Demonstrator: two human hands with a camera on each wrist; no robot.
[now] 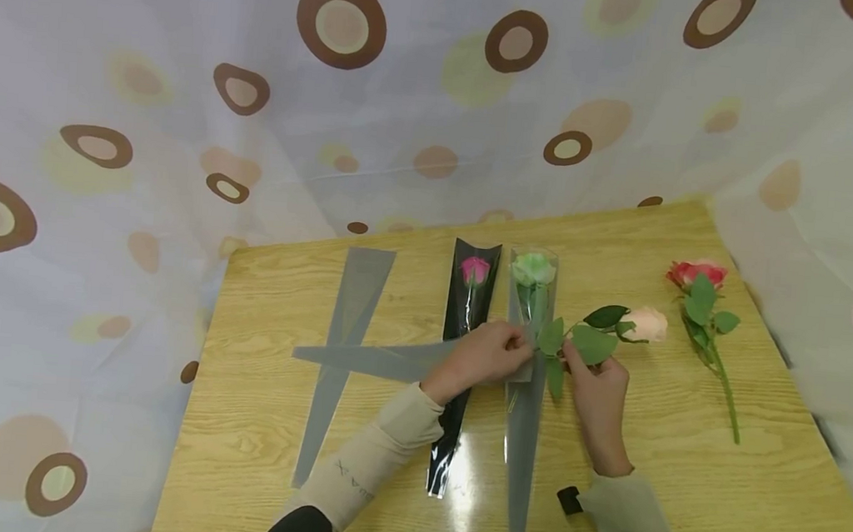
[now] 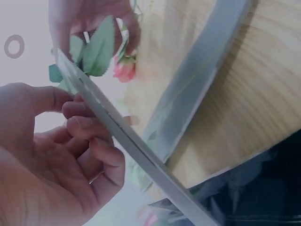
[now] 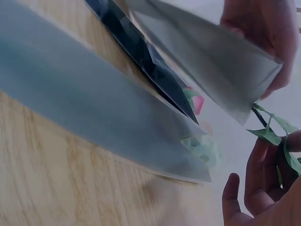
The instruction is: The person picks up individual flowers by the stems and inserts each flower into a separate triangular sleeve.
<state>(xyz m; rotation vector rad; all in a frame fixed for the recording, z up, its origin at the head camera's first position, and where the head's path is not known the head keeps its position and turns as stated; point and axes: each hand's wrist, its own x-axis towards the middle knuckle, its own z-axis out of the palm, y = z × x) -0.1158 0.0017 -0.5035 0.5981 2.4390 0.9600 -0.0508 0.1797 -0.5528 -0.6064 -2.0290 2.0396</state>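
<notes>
My left hand [image 1: 487, 350] pinches a grey flower sleeve [image 1: 381, 361] near its wide mouth, the narrow end pointing left. In my right hand [image 1: 600, 397] is a pale pink artificial rose [image 1: 647, 325], gripped by its leafy stem with the bloom to the right. In the right wrist view the stem's dark end meets the mouth of the sleeve [image 3: 230, 70]; how far in it reaches is hidden. The left wrist view shows curled left fingers [image 2: 84, 127] against the sleeve's edge. Beneath the hands lie a black sleeve [image 1: 449, 435] with a magenta rose [image 1: 475, 270] and a grey sleeve [image 1: 519, 474] with a pale green flower [image 1: 534, 268].
Another grey sleeve [image 1: 319, 425] lies on the left of the wooden table [image 1: 234, 418], crossed by the held one. A red rose [image 1: 696, 275] with a bare stem lies at the right. A small black object [image 1: 569, 500] is beside the right cuff. Patterned cloth [image 1: 440, 92] surrounds the table.
</notes>
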